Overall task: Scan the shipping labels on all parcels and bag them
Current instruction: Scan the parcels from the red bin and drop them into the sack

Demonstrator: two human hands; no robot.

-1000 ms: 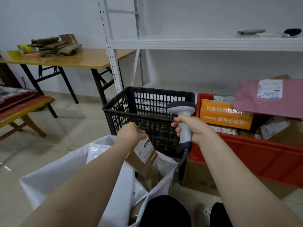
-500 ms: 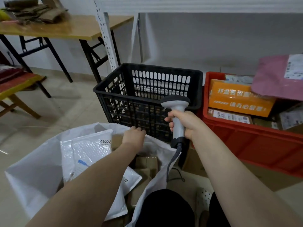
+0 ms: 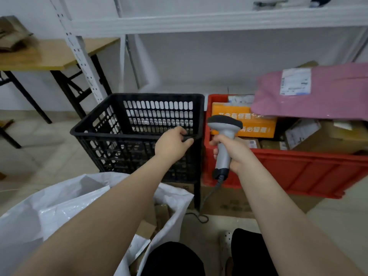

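The white bag (image 3: pixel 49 212) lies below the left forearm. The left hand (image 3: pixel 172 144), loosely curled and empty, hangs over the near rim of the black crate (image 3: pixel 119 134). The right hand (image 3: pixel 236 155) grips the scanner (image 3: pixel 224 136). The parcels (image 3: pixel 260 126) wait in the red crate (image 3: pixel 298 172), to the right of the left hand and beyond it.

Black crate (image 3: pixel 137 134), centre: matt perforated plastic. Red bin (image 3: pixel 298 172), right: smooth plastic, slight sheen. Sack (image 3: pixel 49 212), lower left: white woven plastic, glossy, crinkled. Scanner (image 3: pixel 224 140): smooth grey plastic, black head. Pink mailer (image 3: pixel 328 96), upper right: matt film, paper label. Orange box (image 3: pixel 239 120): cardboard. Table (image 3: pixel 45 56), upper left: wood top.
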